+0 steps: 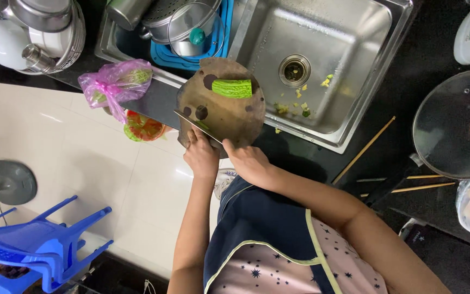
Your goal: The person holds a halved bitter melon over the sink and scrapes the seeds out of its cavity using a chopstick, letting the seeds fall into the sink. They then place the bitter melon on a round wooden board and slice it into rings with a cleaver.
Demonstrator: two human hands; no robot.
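A round brown cutting board point(221, 111) lies over the near rim of the steel sink point(349, 103). A piece of green bitter gourd point(232, 88) rests on the board's far side. A knife point(191, 123) lies flat across the board's near edge, its blade pointing left. My right hand point(247, 160) is closed at the knife's handle end. My left hand point(201, 155) grips the board's near rim, its fingers reaching over the blade. The handle itself is hidden under my hands.
Yellow and green scraps lie around the sink drain point(294, 69). Pots fill a blue rack point(221, 41) in the left basin. Also in view: a pink plastic bag point(114, 83), a glass lid point(459, 124), chopsticks point(363, 149) on the black counter, and blue plastic chairs point(39, 242) on the floor.
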